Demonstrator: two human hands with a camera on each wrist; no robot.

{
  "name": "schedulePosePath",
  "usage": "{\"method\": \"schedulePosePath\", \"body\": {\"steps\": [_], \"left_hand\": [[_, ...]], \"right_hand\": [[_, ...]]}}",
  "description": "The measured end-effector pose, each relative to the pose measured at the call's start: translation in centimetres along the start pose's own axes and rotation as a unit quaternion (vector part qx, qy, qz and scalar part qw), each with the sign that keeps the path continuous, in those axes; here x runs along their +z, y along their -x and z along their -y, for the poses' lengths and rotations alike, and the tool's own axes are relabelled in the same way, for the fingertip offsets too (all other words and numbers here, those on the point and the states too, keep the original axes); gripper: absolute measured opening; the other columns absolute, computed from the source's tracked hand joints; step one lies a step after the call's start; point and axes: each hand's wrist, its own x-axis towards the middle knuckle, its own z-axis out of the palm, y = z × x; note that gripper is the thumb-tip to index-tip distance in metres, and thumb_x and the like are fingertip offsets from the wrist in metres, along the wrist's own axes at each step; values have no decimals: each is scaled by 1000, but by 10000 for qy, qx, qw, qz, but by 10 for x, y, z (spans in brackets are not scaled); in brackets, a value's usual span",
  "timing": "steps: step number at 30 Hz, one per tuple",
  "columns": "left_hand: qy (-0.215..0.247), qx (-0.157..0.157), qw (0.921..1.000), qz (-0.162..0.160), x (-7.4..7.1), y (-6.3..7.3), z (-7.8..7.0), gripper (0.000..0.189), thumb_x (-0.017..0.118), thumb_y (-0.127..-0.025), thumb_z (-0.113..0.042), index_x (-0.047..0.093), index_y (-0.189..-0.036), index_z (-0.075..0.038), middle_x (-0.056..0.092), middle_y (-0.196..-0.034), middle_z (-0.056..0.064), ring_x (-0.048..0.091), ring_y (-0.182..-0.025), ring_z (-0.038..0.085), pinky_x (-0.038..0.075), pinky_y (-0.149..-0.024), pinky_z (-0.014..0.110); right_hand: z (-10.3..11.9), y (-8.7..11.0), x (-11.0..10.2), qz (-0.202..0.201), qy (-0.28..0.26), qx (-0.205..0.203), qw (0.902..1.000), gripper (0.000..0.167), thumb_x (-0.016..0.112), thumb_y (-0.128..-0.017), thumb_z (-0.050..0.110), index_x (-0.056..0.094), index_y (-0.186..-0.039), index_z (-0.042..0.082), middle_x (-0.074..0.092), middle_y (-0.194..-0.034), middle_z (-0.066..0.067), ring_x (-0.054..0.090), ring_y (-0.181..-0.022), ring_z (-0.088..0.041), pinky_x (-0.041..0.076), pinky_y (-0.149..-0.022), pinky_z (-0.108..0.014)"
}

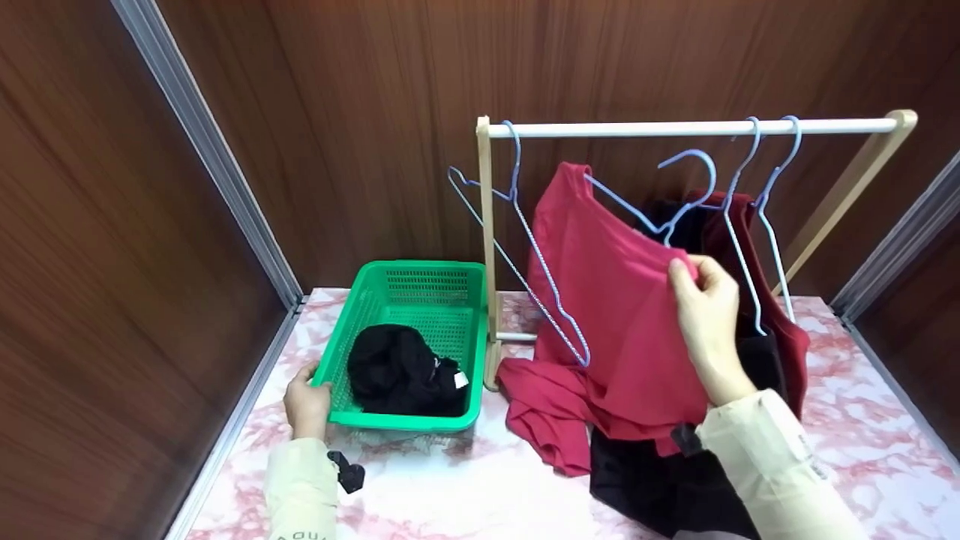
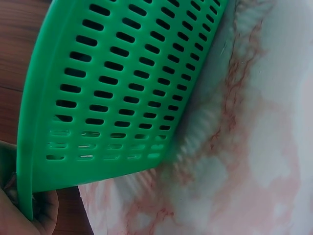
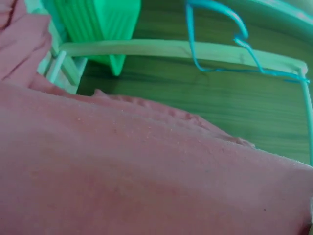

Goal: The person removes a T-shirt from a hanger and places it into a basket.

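My left hand [image 1: 307, 405] grips the near left corner of a green plastic basket [image 1: 405, 422], its fingers curled round the rim [image 2: 36, 147]. Inside the basket lies a crumpled black garment [image 1: 394, 367] with a white tag. With my right hand [image 1: 709, 322] I pinch the shoulder edge of a red top [image 1: 615, 315], thumb in front. A blue hanger [image 1: 705, 161] sits in the top's neck opening, its hook off the rail. The top's lower part trails on the table in folds. In the right wrist view the red cloth [image 3: 146, 166] covers the lower part and hides my fingers.
A clothes rack with a white rail [image 1: 622, 130] and wooden posts stands behind. One bare hanger [image 1: 544, 277] hangs at its left end. Dark and maroon garments [image 1: 791, 360] hang at the right, and black cloth [image 1: 652, 480] lies on the marbled table [image 1: 885, 465]. Wooden walls enclose the table.
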Motion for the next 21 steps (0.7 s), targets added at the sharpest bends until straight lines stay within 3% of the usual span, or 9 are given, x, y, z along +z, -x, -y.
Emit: {"method": "schedulePosePath", "body": {"steps": [9,15,21], "left_hand": [[-40,42,10000,35,-1,1,0,47,53,-88,0,49,-135,0,49,-139,24,46,-126,43,37,-102,52],[-11,38,10000,22,-1,0,0,48,53,-87,0,49,-135,0,49,-138,25,47,-124,44,38,-101,52],[47,-21,10000,61,-2,0,0,46,53,-89,-1,49,-135,-1,49,-139,25,47,-124,43,38,-101,52]], "right_hand": [[-26,20,2,41,143,222,9996,13,52,-89,8,55,-76,12,45,-63,17,43,-61,2,35,-58,-15],[-36,30,-1,112,231,436,9987,15,48,-86,6,55,-76,13,41,-58,16,41,-57,1,34,-54,-17],[-45,37,-2,151,190,435,9988,23,55,-94,18,53,-72,15,35,-55,14,38,-54,0,33,-53,-19]]}}
